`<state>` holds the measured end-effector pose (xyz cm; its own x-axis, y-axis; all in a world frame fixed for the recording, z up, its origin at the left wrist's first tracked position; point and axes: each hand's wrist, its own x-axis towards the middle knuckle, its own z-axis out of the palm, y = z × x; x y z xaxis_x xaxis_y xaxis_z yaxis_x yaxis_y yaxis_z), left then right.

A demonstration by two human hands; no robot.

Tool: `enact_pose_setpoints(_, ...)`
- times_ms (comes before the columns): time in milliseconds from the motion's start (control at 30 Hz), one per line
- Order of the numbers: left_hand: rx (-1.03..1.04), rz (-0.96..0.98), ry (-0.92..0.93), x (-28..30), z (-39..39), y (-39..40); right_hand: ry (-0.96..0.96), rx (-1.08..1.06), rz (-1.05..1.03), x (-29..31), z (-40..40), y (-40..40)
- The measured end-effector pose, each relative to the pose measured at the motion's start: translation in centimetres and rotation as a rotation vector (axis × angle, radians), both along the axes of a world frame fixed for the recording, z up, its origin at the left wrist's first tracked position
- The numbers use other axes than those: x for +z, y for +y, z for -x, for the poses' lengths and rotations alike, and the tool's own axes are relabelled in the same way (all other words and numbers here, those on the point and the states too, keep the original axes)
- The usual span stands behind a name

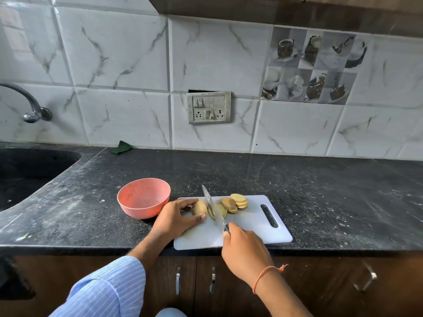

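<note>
A white cutting board (251, 223) lies on the black counter near its front edge. On the board's left end my left hand (176, 217) pinches the uncut end of a potato (199, 207) between fingers and thumb. My right hand (245, 250) grips the handle of a knife (214, 208). The blade stands across the potato just right of my left fingers. Several cut potato slices (233, 203) lean in a row to the right of the blade.
An empty pink bowl (143, 197) stands on the counter, touching the board's left side. A dark sink (27, 170) with a tap (34, 108) lies at the left. A green scrap (120, 148) sits by the wall. Cabinet doors with handles (212, 280) run below the counter.
</note>
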<state>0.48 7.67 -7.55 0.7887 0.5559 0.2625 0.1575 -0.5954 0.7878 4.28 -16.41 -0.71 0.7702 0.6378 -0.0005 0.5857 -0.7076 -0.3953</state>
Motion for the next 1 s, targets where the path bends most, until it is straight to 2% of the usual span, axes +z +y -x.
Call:
enact_pose_setpoints(300, -0.026, 0.017, -0.012, -0.1, 0.0, 0.4, 0.062, -0.003, -0.109, 1.8, -0.2, 0.9)
enact_pose_setpoints(867, -0.021, 0.024, 0.004, -0.6, -0.2, 0.8, -0.016, -0.003, -0.003, 1.7, 0.2, 3.8)
enact_pose_setpoints(1000, -0.047, 0.025, -0.011, -0.6, 0.0, 0.8, 0.022, -0.001, 0.026, 1.6, -0.4, 5.9)
